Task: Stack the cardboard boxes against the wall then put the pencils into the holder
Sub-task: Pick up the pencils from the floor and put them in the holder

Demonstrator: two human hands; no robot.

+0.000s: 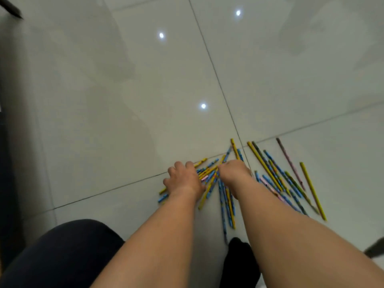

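Several pencils [276,175], yellow, blue and pink, lie scattered on the glossy tiled floor [124,100] in front of me. My left hand [184,178] rests on the left end of the pile with curled fingers over a bunch of pencils. My right hand [233,171] sits on the middle of the pile, its fingers curled down onto pencils. Whether either hand truly grips them is hard to tell. No cardboard boxes and no holder are in view.
My dark-clothed knee [62,252] fills the lower left and a dark foot [239,262] is at the bottom centre. A dark edge of furniture [6,142] runs along the left. Ceiling lights reflect off the tiles.
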